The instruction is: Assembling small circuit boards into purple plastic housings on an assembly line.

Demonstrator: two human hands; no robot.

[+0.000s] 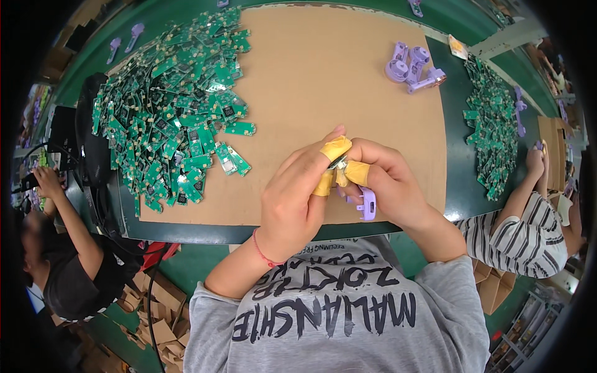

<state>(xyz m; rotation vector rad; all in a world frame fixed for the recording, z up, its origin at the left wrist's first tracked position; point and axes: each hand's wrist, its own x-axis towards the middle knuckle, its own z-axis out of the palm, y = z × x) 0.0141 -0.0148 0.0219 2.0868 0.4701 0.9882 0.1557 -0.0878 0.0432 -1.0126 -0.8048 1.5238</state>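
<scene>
My left hand [289, 196] and my right hand [398, 183] meet above the cardboard near its front edge, with yellow covers on several fingertips. Between the fingertips is a small dark and green piece [337, 163], which looks like a circuit board; fingers hide most of it. Both hands are closed in a pinch around it. A light purple plastic housing [368, 204] with a curved end sticks out below my right hand's fingers. Its upper part is hidden, so I cannot see whether it joins the green piece.
A large heap of green circuit boards [168, 118] covers the left of the cardboard sheet [323, 74]. Several purple housings [412, 67] lie at the back right. Another board heap [491, 130] lies farther right. People sit at both sides; a black cable hangs at left.
</scene>
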